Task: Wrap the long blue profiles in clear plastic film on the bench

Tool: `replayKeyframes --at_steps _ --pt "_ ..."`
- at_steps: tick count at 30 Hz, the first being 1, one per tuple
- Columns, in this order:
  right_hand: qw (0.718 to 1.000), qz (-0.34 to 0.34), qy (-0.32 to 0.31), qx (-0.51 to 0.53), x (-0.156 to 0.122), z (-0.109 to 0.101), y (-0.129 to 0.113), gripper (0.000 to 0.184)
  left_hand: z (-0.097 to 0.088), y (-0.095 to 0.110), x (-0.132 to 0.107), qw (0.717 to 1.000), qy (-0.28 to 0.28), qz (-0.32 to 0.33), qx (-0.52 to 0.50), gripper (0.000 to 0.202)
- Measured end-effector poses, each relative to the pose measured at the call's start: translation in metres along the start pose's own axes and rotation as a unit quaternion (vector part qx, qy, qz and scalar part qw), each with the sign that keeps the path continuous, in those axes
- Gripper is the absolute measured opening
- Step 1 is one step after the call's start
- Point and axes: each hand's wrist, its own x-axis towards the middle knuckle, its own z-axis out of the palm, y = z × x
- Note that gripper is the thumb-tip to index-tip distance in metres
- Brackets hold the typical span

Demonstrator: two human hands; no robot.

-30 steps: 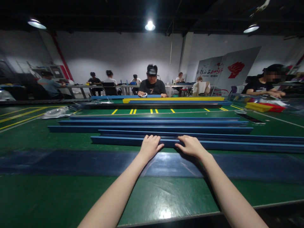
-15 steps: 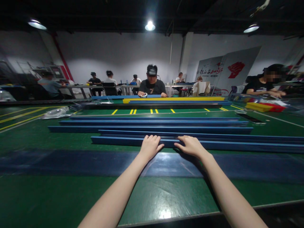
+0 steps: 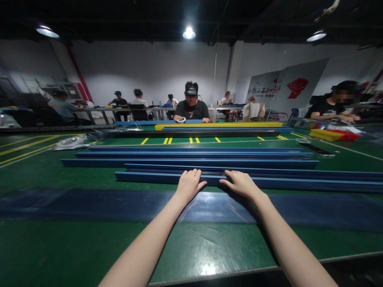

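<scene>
Several long blue bars lie across a green table (image 3: 60,243). My left hand (image 3: 189,184) and my right hand (image 3: 240,183) both rest on the nearest blue bar (image 3: 299,184), side by side at its middle. On each hand the fingers hook over the bar's far top edge and the thumb lies on its near face. Just in front of that bar a flat dark blue strip (image 3: 89,205) runs the table's width under my wrists.
More blue bars (image 3: 191,162) lie parallel behind the near one. Further back lie a yellow bar (image 3: 218,124) and a black bar. A person (image 3: 192,107) sits facing me across the table, another at the right (image 3: 332,107). Crumpled plastic (image 3: 70,142) lies at the left.
</scene>
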Motion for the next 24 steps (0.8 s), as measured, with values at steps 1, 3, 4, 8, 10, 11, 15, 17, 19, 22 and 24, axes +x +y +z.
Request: replayKeyframes --at_steps 1,3,4,8,10,11,15,17,19,22,24 --pt "1.000 -0.001 0.000 0.000 0.0002 0.0002 0.0004 0.035 0.0000 -0.0001 0.0001 1.000 -0.001 -0.001 0.001 0.028" --pt "1.000 -0.001 -0.002 0.003 0.0005 0.0004 0.0009 0.035 0.0000 -0.0002 0.0003 1.000 -0.003 -0.004 0.003 0.028" --pt "1.000 0.000 -0.002 0.005 0.0006 0.0003 0.0010 0.034 -0.0001 -0.0002 0.0003 1.000 -0.004 -0.005 0.003 0.028" --pt "1.000 0.004 -0.004 0.006 0.0004 -0.0010 0.0007 0.034 -0.0008 0.0000 0.0008 1.000 -0.010 -0.008 -0.003 0.028" --pt "1.000 0.005 -0.006 0.010 0.0004 -0.0016 0.0005 0.034 -0.0010 0.0002 0.0011 1.000 -0.015 -0.011 -0.004 0.028" --pt "1.000 0.006 -0.007 0.012 0.0005 -0.0018 0.0004 0.034 -0.0009 0.0002 0.0013 1.000 -0.016 -0.012 -0.003 0.028" --pt "1.000 0.011 -0.010 0.018 0.0009 -0.0020 0.0002 0.035 -0.0003 -0.0002 0.0013 1.000 -0.014 -0.012 -0.002 0.028" --pt "1.000 0.014 -0.011 0.019 0.0010 -0.0018 0.0001 0.035 -0.0002 -0.0004 0.0011 1.000 -0.012 -0.012 -0.001 0.028" --pt "1.000 0.015 -0.010 0.019 0.0010 -0.0016 0.0001 0.034 -0.0001 -0.0006 0.0009 1.000 -0.012 -0.011 0.001 0.028" --pt "1.000 0.008 0.003 0.029 0.0006 -0.0014 0.0011 0.033 0.0001 -0.0006 0.0007 1.000 -0.012 -0.009 0.006 0.028" --pt "0.999 0.002 0.014 0.040 0.0003 -0.0017 0.0022 0.033 0.0003 -0.0005 0.0006 1.000 -0.010 -0.009 0.009 0.028"
